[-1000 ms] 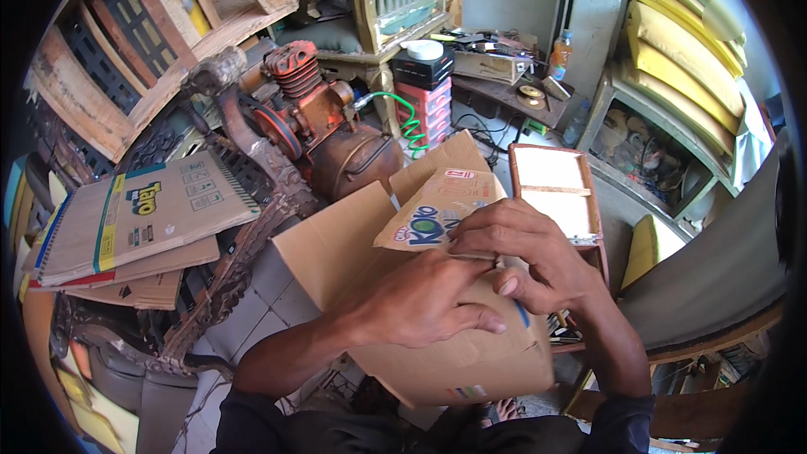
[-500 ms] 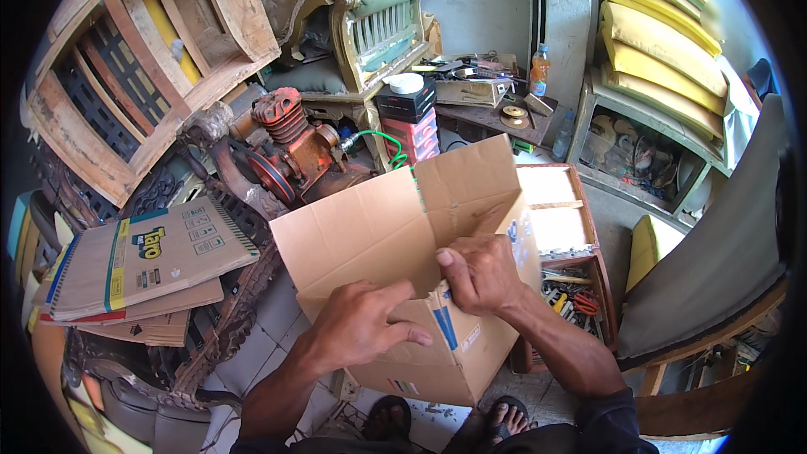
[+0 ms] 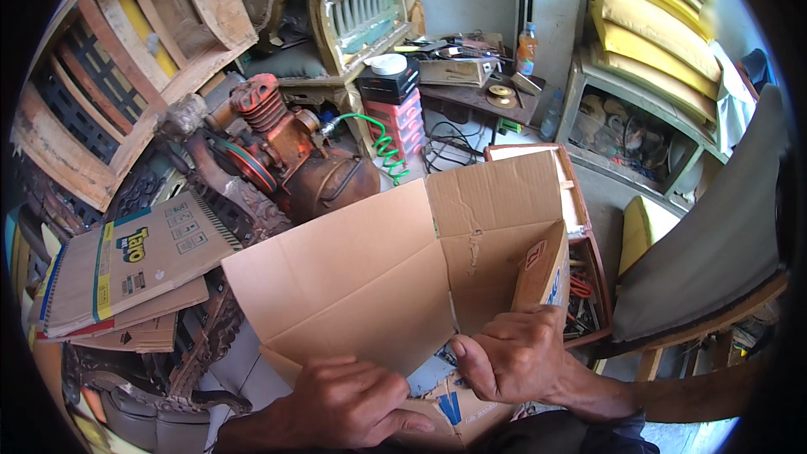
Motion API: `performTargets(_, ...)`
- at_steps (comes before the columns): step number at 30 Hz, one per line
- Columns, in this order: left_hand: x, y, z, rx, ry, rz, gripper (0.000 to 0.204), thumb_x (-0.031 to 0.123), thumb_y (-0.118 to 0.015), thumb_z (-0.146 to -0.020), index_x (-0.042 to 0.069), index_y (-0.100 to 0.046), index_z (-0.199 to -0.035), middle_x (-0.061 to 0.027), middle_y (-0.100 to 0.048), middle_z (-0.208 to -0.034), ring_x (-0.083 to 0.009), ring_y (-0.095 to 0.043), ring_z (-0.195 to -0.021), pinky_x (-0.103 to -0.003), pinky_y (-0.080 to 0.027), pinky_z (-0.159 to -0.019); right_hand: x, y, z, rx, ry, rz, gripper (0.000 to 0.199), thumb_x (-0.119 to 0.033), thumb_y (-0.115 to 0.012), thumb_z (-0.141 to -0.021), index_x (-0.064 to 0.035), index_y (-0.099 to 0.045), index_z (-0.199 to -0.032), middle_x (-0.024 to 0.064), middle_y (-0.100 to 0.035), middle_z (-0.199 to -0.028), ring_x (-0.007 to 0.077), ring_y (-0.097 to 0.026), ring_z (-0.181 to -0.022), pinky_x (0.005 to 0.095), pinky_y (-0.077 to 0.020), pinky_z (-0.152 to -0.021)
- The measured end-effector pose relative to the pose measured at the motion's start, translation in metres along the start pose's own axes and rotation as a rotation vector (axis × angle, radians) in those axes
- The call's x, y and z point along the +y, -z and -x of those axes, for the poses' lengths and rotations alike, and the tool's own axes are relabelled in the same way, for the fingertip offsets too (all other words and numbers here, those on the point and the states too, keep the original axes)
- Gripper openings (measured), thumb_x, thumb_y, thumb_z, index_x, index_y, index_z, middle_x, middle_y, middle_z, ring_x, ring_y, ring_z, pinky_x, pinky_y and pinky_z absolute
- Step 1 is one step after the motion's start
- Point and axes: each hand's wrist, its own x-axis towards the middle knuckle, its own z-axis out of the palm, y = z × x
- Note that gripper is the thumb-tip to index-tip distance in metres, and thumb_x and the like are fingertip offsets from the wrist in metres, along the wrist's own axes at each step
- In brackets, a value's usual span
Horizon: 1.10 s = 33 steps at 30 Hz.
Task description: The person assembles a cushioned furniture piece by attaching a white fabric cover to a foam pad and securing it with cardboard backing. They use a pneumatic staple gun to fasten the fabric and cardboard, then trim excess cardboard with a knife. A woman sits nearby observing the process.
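Observation:
A large brown cardboard box (image 3: 361, 286) stands close in front of me, its tall back and left panels spread wide. Through its inside, part of the pale floor shows low in the middle. My left hand (image 3: 349, 403) is curled over the box's near edge, thumb pointing right. On the right, my right hand (image 3: 521, 361) grips the top edge of the near right side, with its thumb toward the inside. Blue tape (image 3: 450, 409) marks the near corner between my hands. The fingertips of both hands are partly hidden.
Flattened cardboard sheets (image 3: 139, 265) lie at the left on carved wood. An orange-red compressor (image 3: 282, 147) with a green coiled hose (image 3: 382, 145) stands beyond the box. A wooden toolbox (image 3: 588, 286) is right of it, near a dark upholstered panel (image 3: 706, 227). Yellow cushions (image 3: 647, 34) are stacked at far right.
The box has come nearer to me and its opening is turned more into view. My left hand, loose with fingers apart before, now curls over the near edge; my right hand keeps its grip, lower.

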Motion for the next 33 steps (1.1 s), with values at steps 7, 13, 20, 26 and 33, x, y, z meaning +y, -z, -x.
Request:
performTargets(7,0.01,0.02,0.042,0.119,0.138,0.013,0.049,0.055,-0.091,-0.069,0.012,-0.067,-0.072,-0.001,-0.069,-0.069,-0.0184,-0.066,-0.057,-0.033,-0.045,-0.06,0.033,0.064,0.054,0.59,-0.503,-0.417,0.059,-0.031,-0.033,-0.114,-0.0062,-0.056,-0.066,0.0057,-0.049,-0.054,0.0154,-0.049,-0.05,0.0275,-0.0385,-0.052)
performTargets(13,-0.046,0.035,0.07,0.3,-0.182,0.472,0.056,0.06,-0.068,-0.09,0.013,-0.061,-0.06,0.0007,-0.061,-0.054,-0.0127,-0.057,-0.044,-0.03,-0.037,-0.054,0.083,0.09,0.056,0.641,-0.14,-0.782,0.084,-0.042,-0.005,-0.115,-0.0086,-0.057,-0.057,0.0096,-0.054,-0.05,0.0236,-0.054,-0.047,0.0364,-0.0504,-0.061)
performTargets(20,-0.044,0.043,0.075,0.399,-0.009,0.617,0.079,0.073,-0.044,-0.101,0.009,-0.06,-0.057,0.0,-0.06,-0.052,-0.0133,-0.061,-0.046,-0.029,-0.04,-0.054,0.19,0.13,0.098,0.311,-0.31,-1.279,0.092,-0.051,0.004,-0.112,-0.0044,-0.064,-0.07,0.0136,-0.065,-0.067,0.0321,-0.067,-0.076,0.0445,-0.0543,-0.096)
performTargets(26,-0.07,0.036,0.077,0.354,-0.003,0.678,0.076,0.069,-0.046,-0.103,0.01,-0.06,-0.057,-0.0009,-0.06,-0.051,-0.0146,-0.06,-0.043,-0.029,-0.039,-0.052,0.122,0.133,0.114,0.473,-0.519,-0.91,0.087,-0.066,-0.057,-0.097,-0.0085,-0.036,-0.159,0.0234,-0.048,-0.154,0.0392,-0.055,-0.134,0.0585,-0.0536,-0.102)
performTargets(33,-0.123,0.01,0.056,0.381,-0.041,0.609,0.072,0.061,-0.048,-0.105,0.013,-0.057,-0.053,-0.0013,-0.061,-0.049,-0.0142,-0.061,-0.042,-0.029,-0.041,-0.053,0.105,0.082,0.125,0.1,-1.058,0.012,0.053,-0.026,-0.07,-0.099,-0.0023,-0.052,-0.144,0.0251,-0.068,-0.125,0.037,-0.068,-0.116,0.0429,-0.0533,-0.095)
